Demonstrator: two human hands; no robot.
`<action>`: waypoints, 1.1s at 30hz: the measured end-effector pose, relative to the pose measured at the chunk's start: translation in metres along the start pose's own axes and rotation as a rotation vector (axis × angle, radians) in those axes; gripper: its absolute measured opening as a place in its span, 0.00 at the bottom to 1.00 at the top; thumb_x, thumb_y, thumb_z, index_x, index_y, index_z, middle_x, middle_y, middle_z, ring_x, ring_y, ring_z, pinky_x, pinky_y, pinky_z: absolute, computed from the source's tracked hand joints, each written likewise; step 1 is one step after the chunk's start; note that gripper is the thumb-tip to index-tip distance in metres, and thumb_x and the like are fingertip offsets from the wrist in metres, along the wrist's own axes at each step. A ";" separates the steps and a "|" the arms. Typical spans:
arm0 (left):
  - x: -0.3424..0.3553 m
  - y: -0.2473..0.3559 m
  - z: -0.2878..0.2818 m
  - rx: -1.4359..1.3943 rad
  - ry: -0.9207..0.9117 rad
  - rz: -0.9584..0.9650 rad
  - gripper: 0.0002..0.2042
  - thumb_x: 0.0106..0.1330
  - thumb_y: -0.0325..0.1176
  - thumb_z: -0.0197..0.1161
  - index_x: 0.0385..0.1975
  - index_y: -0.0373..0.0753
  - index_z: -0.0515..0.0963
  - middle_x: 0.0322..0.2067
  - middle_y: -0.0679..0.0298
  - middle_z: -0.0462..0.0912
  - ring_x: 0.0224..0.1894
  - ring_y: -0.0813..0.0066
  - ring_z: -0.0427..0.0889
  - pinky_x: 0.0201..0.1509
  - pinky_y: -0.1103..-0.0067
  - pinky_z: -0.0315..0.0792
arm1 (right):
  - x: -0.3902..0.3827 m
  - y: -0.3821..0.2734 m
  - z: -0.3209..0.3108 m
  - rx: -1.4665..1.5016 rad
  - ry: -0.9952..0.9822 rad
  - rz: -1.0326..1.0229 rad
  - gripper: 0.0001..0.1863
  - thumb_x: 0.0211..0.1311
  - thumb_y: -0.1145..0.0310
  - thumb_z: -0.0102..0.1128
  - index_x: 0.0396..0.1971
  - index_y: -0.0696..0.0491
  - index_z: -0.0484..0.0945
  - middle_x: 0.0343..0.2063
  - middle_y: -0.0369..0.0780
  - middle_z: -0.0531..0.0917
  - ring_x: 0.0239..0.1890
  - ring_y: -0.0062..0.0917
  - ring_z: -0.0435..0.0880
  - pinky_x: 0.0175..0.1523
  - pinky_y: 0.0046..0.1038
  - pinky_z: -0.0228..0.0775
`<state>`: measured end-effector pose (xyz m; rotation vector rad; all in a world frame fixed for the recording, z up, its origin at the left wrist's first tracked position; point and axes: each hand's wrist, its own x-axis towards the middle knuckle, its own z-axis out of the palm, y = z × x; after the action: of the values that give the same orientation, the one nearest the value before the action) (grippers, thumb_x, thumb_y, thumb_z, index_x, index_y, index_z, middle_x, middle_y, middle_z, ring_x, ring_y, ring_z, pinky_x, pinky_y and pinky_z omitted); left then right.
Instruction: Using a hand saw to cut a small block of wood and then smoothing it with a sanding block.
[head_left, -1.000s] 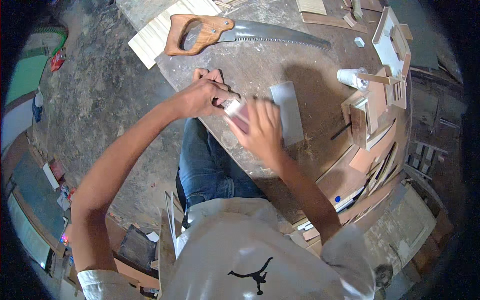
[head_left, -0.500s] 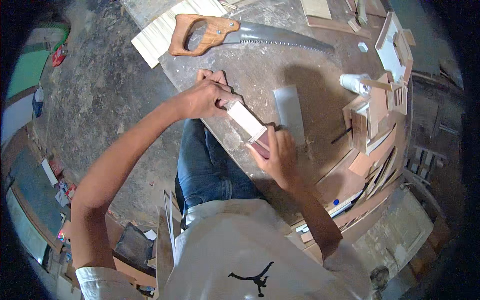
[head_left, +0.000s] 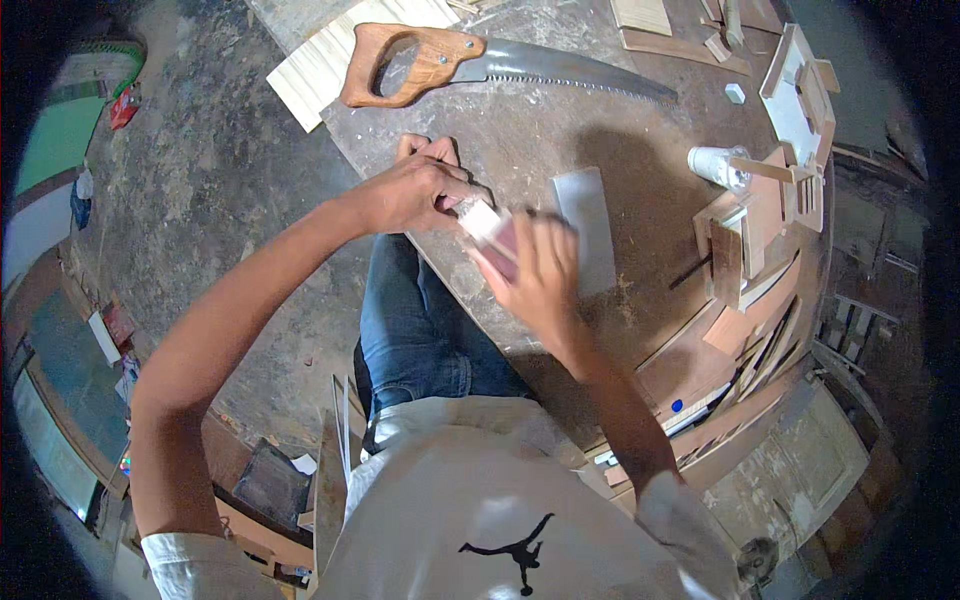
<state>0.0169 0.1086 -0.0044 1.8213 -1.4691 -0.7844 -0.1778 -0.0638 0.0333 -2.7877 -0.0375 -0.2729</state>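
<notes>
Well, the right hand (head_left: 538,275) (blurred) grips something maroon (head_left: 506,250).

Can see a wooden-handled saw (head_left: 510,62) lying on the far tabletop (head_left: 520,150), near a pale striped board (head_left: 312,82). Can spot a white cup (head_left: 712,166) at right.

A pale block (head_left: 480,220) lies slantwise, partly beneath a reddish-brown piece (head_left: 507,250).

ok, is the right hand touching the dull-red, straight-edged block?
Touching. The head view shows the right hand gripping the dull-red, straight-edged block, its fingers over one side and thumb along the other, despite some motion blur.
</notes>
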 end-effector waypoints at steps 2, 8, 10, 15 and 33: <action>0.000 0.001 -0.005 -0.039 0.011 -0.026 0.22 0.55 0.45 0.77 0.51 0.52 0.87 0.26 0.75 0.75 0.47 0.72 0.71 0.56 0.66 0.54 | -0.036 0.007 -0.013 -0.002 -0.073 0.032 0.41 0.56 0.50 0.77 0.58 0.66 0.73 0.40 0.49 0.76 0.43 0.43 0.77 0.50 0.44 0.67; 0.004 -0.004 -0.008 -0.042 -0.005 -0.023 0.24 0.56 0.41 0.76 0.56 0.55 0.86 0.27 0.76 0.76 0.48 0.73 0.69 0.57 0.65 0.53 | 0.035 0.001 0.001 -0.031 0.022 -0.031 0.41 0.54 0.49 0.79 0.56 0.67 0.75 0.38 0.49 0.75 0.41 0.41 0.77 0.49 0.40 0.68; -0.001 -0.009 0.000 -0.053 -0.005 -0.036 0.23 0.56 0.40 0.76 0.56 0.54 0.86 0.26 0.76 0.76 0.47 0.73 0.69 0.57 0.65 0.53 | -0.027 0.011 -0.013 -0.003 -0.055 0.016 0.39 0.56 0.49 0.78 0.55 0.66 0.75 0.38 0.48 0.75 0.41 0.41 0.76 0.48 0.40 0.68; 0.006 0.008 -0.009 0.058 -0.012 -0.001 0.29 0.54 0.36 0.78 0.60 0.52 0.84 0.29 0.71 0.77 0.44 0.67 0.73 0.53 0.68 0.60 | 0.036 0.001 -0.001 -0.032 0.010 -0.079 0.41 0.55 0.47 0.78 0.56 0.66 0.75 0.37 0.48 0.75 0.40 0.40 0.76 0.48 0.40 0.68; 0.005 0.015 -0.011 0.003 -0.062 -0.056 0.24 0.56 0.37 0.74 0.56 0.54 0.86 0.29 0.71 0.79 0.48 0.70 0.72 0.58 0.66 0.56 | 0.018 -0.001 -0.009 0.005 -0.054 -0.016 0.42 0.56 0.48 0.77 0.59 0.67 0.74 0.44 0.50 0.78 0.47 0.42 0.78 0.54 0.44 0.69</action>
<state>0.0177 0.1029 0.0136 1.8630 -1.4646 -0.8740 -0.1618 -0.0656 0.0451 -2.7902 -0.0727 -0.2015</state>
